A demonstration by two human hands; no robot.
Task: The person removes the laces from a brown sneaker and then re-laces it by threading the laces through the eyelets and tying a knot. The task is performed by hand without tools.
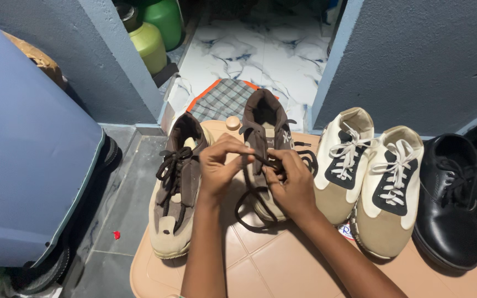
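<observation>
Two brown and tan sneakers stand side by side on a peach plastic board (260, 265). The left sneaker (175, 193) has loose dark brown laces. My left hand (222, 165) and my right hand (291, 179) are both over the right sneaker (263, 118), pinching its dark brown lace (247, 207). A loop of that lace hangs down over the sneaker's toe, which my hands hide.
A cream and black pair with white laces (371, 176) stands to the right, then black leather shoes (451, 198). A checked mat (222, 99) lies in the doorway to a marble floor. Green containers (150, 41) stand behind the left wall. A blue panel (23, 160) leans at left.
</observation>
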